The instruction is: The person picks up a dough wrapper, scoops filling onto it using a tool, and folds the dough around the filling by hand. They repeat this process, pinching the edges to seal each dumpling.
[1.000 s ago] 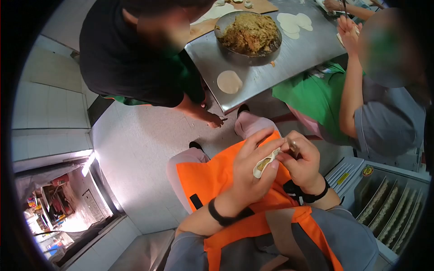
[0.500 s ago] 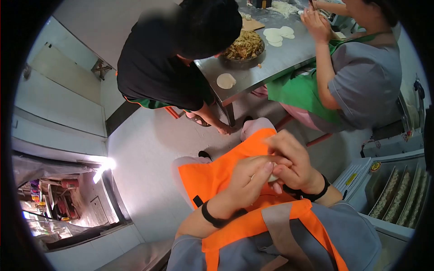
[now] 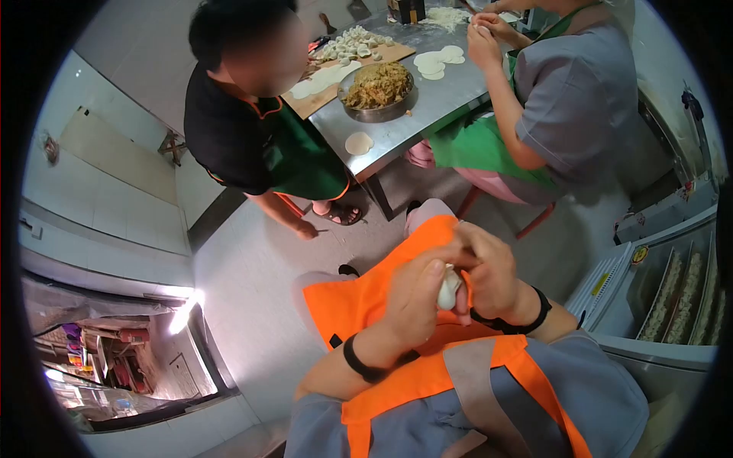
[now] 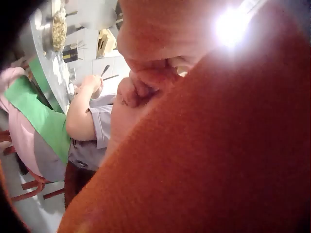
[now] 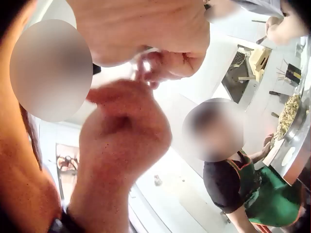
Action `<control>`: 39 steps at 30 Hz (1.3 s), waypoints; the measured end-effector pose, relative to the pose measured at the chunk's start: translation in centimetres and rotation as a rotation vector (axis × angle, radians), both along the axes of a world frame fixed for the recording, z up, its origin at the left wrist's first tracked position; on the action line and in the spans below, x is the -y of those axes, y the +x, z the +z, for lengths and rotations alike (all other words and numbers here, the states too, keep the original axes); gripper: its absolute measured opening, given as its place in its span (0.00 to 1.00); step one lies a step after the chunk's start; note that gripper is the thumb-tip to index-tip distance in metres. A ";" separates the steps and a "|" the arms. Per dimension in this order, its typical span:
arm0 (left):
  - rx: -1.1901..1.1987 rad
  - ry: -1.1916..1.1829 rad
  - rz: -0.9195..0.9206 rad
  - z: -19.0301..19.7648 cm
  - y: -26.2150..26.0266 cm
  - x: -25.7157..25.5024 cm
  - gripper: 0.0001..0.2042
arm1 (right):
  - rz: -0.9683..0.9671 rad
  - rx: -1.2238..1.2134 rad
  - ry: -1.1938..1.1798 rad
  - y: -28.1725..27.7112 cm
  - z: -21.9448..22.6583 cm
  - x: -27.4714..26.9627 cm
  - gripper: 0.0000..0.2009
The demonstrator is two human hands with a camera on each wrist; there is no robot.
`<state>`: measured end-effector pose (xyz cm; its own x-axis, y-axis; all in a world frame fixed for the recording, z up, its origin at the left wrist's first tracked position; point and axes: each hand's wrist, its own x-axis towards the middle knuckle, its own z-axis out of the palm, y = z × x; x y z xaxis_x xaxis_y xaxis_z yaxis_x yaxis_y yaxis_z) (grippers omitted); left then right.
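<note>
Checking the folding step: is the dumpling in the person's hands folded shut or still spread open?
Folded shut, as far as shows. The dumpling is a plump white lump pinched between the left hand and right hand; no filling shows, though fingers hide most of it.

Dumpling now enclosed by hands

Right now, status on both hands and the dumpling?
Left hand and right hand both pinch the small white dough dumpling. Held over the orange apron. Nothing in the way.

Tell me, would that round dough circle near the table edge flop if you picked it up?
Probably: the dough circle looks thin and flat on the metal table, so it likely droops. It seems light. The dumpling pinched between both hands suggests such dough bends easily.
</note>
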<state>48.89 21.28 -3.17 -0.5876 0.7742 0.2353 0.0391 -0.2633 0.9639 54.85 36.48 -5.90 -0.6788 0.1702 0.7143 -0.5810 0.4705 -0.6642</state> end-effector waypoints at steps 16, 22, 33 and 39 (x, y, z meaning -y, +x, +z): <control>0.069 -0.082 0.074 -2.1 -0.9 -0.2 0.14 | -0.049 0.097 -0.005 0.1 0.1 -2.0 0.22; -0.124 -0.098 0.154 -1.9 -2.0 0.1 0.06 | 0.028 0.125 -0.020 -1.2 -0.7 -2.2 0.20; 0.410 -0.004 0.085 -3.3 -4.5 -0.3 0.05 | 0.019 0.233 -0.091 -3.0 -0.4 -2.4 0.04; -0.096 -0.197 0.167 -4.5 -5.8 -0.4 0.05 | 0.053 0.290 -0.084 -3.9 -1.4 -2.3 0.04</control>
